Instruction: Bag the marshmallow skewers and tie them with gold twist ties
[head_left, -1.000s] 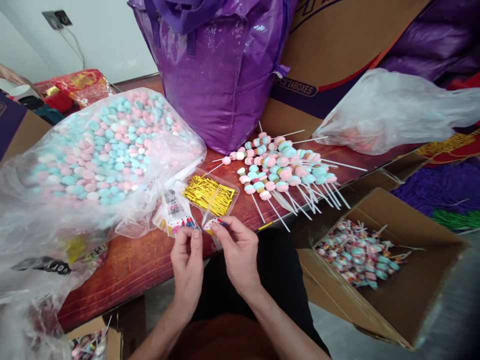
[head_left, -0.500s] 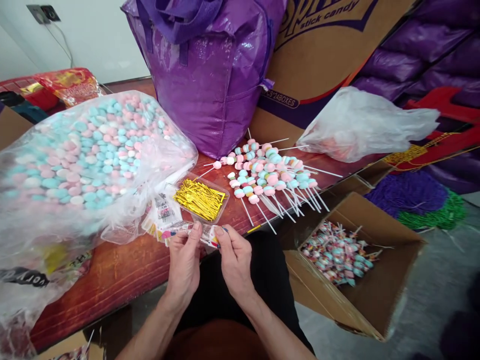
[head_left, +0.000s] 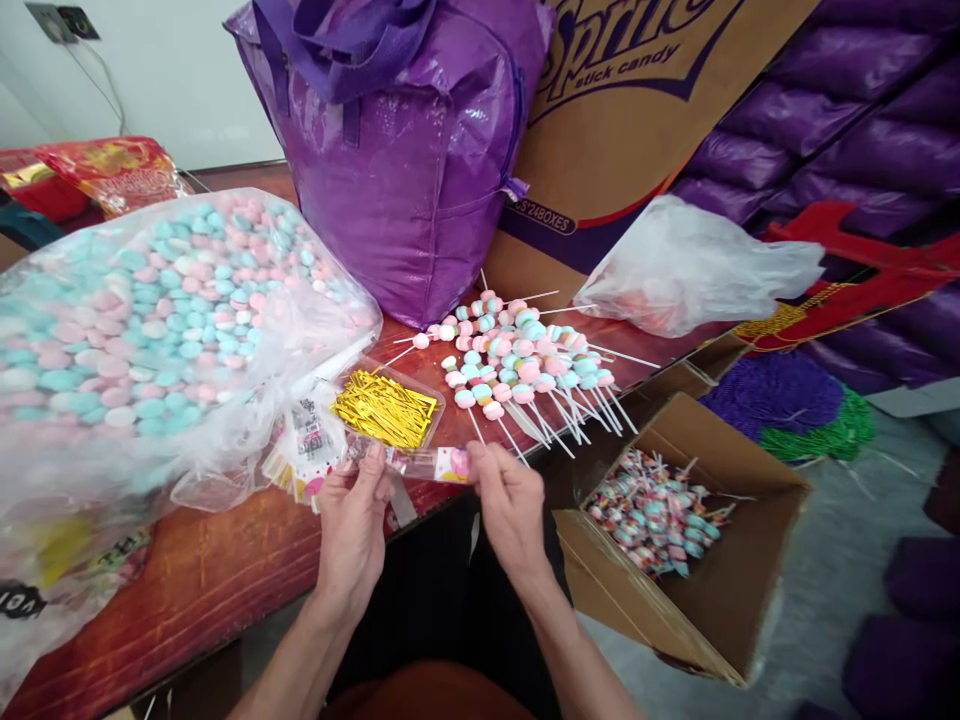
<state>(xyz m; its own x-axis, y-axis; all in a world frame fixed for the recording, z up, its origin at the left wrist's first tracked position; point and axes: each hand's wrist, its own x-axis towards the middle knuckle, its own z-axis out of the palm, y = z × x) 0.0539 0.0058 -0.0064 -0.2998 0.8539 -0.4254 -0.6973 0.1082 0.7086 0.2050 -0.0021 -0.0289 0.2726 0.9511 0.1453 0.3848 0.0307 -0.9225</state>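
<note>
My left hand [head_left: 352, 515] pinches one end of a small clear printed wrapper bag [head_left: 427, 464] at the table's front edge. My right hand [head_left: 510, 505] pinches the bag's other end, near its pink print. Just beyond my hands lies a clear tray of gold twist ties [head_left: 386, 408]. To the right of it a pile of pink, blue and white candy skewers [head_left: 525, 365] rests on the red wooden table [head_left: 217, 570]. A stack of more printed wrappers [head_left: 304, 450] lies beside my left hand.
A big clear bag of pink and blue candies [head_left: 150, 310] fills the left. A purple tote [head_left: 397, 160] and a brown carton [head_left: 637, 100] stand behind. An open cardboard box of wrapped skewers [head_left: 660, 510] sits at the lower right, below a crumpled clear bag [head_left: 697, 265].
My hands have drawn apart, stretching the wrapper bag out sideways; my right hand moved right. The camera view has swung to the right.
</note>
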